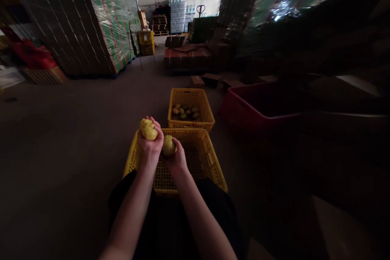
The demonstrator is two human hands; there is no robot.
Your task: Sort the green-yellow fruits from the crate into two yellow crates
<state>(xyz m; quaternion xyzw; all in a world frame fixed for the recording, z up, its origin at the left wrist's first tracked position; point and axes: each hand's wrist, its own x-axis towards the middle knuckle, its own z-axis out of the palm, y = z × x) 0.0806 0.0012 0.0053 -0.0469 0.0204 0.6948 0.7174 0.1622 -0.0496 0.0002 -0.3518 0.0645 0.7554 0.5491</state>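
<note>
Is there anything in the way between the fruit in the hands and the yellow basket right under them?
Nothing visible. The left hand holds one yellow fruit and the right hand holds another fruit, both directly over the near yellow basket, whose top is open.

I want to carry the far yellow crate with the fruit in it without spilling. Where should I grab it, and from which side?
Take the far yellow crate by its rim on the two long sides, one hand each, coming from above and outside. It stands level and open-topped on the floor, fruit lying low inside, so an even lift should keep it flat. The near short side touches the nearer crate, leaving little finger room there.
</note>
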